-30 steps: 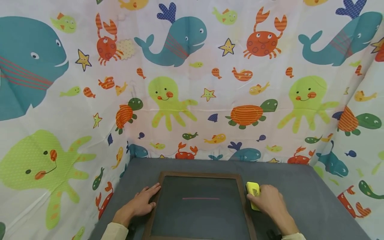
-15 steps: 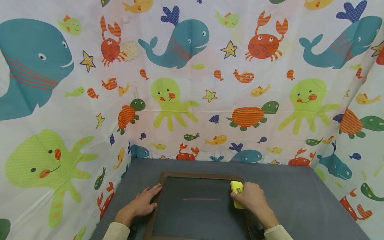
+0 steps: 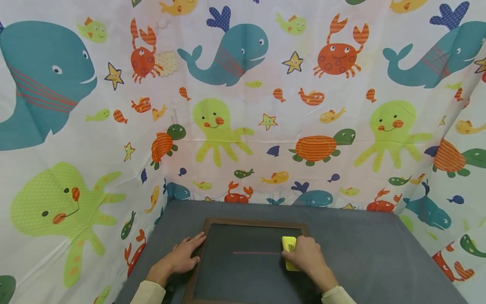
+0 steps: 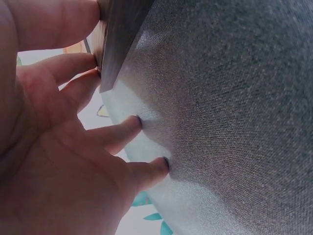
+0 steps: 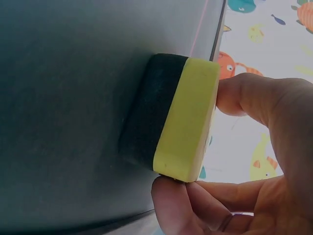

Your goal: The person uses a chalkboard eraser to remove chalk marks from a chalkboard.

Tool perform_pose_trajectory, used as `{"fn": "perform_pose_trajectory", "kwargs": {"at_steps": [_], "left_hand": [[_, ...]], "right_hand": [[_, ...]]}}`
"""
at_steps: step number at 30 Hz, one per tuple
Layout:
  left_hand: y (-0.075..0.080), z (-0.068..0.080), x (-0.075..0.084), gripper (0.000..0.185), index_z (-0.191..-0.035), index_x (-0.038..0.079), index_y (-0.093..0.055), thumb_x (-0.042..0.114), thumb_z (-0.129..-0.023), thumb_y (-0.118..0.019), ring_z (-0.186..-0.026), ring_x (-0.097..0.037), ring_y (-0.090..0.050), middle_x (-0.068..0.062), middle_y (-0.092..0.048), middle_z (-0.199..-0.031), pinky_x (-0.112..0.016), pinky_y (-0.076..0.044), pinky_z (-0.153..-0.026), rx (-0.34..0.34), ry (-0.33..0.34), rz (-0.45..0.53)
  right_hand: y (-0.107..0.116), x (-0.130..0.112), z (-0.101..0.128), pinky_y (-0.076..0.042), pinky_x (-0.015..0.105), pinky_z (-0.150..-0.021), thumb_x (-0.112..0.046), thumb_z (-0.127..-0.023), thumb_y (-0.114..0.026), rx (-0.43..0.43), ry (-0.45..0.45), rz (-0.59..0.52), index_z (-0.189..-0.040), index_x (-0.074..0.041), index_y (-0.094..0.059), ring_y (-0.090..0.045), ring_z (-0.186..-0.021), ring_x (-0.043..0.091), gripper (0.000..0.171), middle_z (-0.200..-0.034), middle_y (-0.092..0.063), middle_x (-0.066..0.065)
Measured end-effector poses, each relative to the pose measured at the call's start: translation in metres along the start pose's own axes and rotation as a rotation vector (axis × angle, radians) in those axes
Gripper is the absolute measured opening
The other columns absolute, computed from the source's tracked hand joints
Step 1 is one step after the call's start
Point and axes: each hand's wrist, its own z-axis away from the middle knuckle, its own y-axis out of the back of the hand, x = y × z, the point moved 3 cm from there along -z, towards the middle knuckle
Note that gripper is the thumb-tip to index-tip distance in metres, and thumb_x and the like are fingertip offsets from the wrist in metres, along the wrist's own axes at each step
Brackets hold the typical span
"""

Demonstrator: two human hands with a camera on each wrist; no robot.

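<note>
Eraser now on the board at the right end of the pink line.

Yellow eraser (image 3: pixel 289 251) with its dark felt face down on the chalkboard (image 3: pixel 243 274), pinched between thumb and fingers of the right hand (image 3: pixel 308 257); a second ago that hand had it off the board's right frame edge, half a second ago just over the frame, now it sits inside the frame with its left side touching the right tip of the pink chalk line (image 3: pixel 256 253). Line looks whole, so wiping is only about to start; the stroke would go leftward from the hand. Left hand (image 3: pixel 182 257) unmoved, fingers straight and flat, spread over the board's left frame edge and the grey tabletop (image 3: pixel 360 245), bracing it. Sea-creature curtain (image 3: pixel 243 105) behind and on both sides.
</note>
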Motion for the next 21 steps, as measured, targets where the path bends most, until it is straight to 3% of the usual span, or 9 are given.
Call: {"fn": "perform_pose_trajectory", "kwargs": {"at_steps": [11, 21], "left_hand": [[-0.001, -0.001, 0.001, 0.071, -0.169, 0.013, -0.046, 0.010, -0.102, -0.070, -0.162, -0.057, -0.026, -0.003, -0.033, -0.181, -0.091, -0.015, -0.118, 0.002, 0.022, 0.002], [0.000, 0.001, 0.003, 0.069, -0.168, 0.012, -0.046, 0.011, -0.103, -0.070, -0.161, -0.057, -0.028, -0.003, -0.034, -0.180, -0.090, -0.015, -0.118, 0.006, 0.015, -0.004]], "right_hand": [[-0.001, -0.005, 0.001, -0.054, 0.040, -0.058, -0.044, -0.083, -0.088, 0.021, 0.005, 0.022, -0.086, -0.002, -0.065, -0.057, -0.064, 0.023, 0.048, -0.074, -0.059, 0.008], [-0.005, -0.023, 0.000, -0.054, 0.039, -0.055, -0.043, -0.081, -0.090, 0.048, 0.033, 0.034, -0.087, -0.001, -0.067, -0.057, -0.061, 0.022, 0.049, -0.072, -0.059, 0.007]]}}
